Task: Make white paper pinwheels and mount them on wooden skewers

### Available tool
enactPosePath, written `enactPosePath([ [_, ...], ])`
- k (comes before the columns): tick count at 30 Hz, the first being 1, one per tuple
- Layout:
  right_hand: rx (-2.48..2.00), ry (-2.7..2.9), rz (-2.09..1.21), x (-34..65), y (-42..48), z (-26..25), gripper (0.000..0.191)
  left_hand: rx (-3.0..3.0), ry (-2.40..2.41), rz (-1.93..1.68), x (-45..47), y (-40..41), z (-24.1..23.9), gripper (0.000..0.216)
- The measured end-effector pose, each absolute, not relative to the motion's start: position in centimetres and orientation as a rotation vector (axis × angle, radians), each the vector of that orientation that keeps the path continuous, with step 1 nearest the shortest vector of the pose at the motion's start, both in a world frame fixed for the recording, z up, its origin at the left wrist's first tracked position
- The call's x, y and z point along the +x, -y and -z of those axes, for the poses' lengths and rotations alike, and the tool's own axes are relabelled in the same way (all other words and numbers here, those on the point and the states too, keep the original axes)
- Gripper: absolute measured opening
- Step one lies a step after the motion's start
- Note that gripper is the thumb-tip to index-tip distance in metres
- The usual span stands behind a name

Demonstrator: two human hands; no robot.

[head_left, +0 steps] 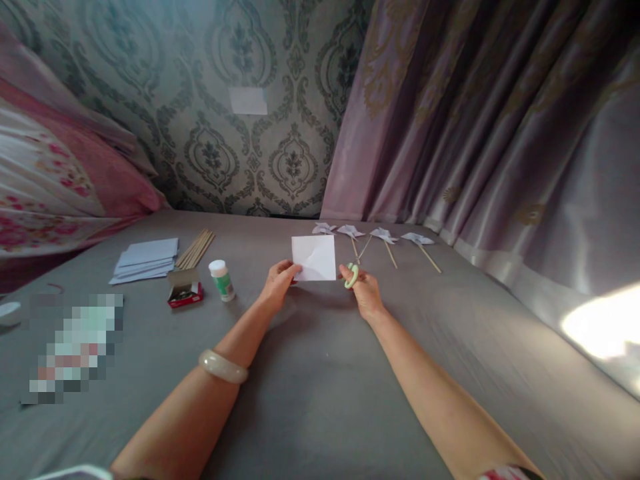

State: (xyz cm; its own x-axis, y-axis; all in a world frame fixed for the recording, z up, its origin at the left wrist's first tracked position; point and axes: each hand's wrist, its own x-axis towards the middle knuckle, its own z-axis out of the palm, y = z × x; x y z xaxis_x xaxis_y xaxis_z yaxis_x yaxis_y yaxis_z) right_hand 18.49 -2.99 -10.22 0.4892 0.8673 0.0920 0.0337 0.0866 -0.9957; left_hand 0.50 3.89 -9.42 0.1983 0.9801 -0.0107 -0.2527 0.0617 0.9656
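Observation:
A white square sheet of paper (315, 259) is held up at its left edge by my left hand (279, 285), thumb in front and fingers behind. My right hand (367, 293) is closed around the pale green handles of a pair of scissors (352, 276). The thin blades point up and to the right, away from the paper. A narrow gap lies between my right hand and the sheet's right edge. Behind the scissors, several white paper pinwheels (383, 235) on wooden sticks lie in a row.
Left of my hands stands a white and green glue bottle (223, 281), beside a small open red box (185, 293) of little metal items. Farther back are stacked white papers (147, 259) and wooden sticks (196, 249). Curtains (450, 120) hang at right; a patterned wall (200, 120) rises behind.

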Motion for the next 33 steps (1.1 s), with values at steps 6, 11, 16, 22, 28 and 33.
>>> enactPosePath([
  [6, -1.235, 0.846, -0.855, 18.3, 2.9, 10.3, 0.036, 1.212, -0.862, -1.077, 0.5, -3.6, 9.4, 0.021],
  [11, -1.192, 0.767, -0.890, 17.9, 3.1, 10.0, 0.033, 1.233, -0.875, -1.069, 0.5, -3.4, 9.3, 0.025],
  [16, -1.189, 0.781, -0.863, 17.7, 3.3, 9.7, 0.033, 1.152, -0.862, -1.084, 0.7, -3.4, 9.3, 0.029],
  [22, -1.162, 0.793, -0.746, 17.6, 3.2, 9.7, 0.035, 0.919, -0.842, -1.009, 1.3, -2.6, 8.7, 0.040],
  [28, -1.149, 0.793, -0.633, 17.8, 2.8, 10.3, 0.040, 0.888, -0.824, -0.918, 2.5, -0.9, 8.6, 0.035],
  [33, -1.167, 0.802, -0.609, 17.6, 2.8, 10.2, 0.041, 0.912, -0.823, -0.904, 3.1, -0.2, 9.0, 0.032],
])
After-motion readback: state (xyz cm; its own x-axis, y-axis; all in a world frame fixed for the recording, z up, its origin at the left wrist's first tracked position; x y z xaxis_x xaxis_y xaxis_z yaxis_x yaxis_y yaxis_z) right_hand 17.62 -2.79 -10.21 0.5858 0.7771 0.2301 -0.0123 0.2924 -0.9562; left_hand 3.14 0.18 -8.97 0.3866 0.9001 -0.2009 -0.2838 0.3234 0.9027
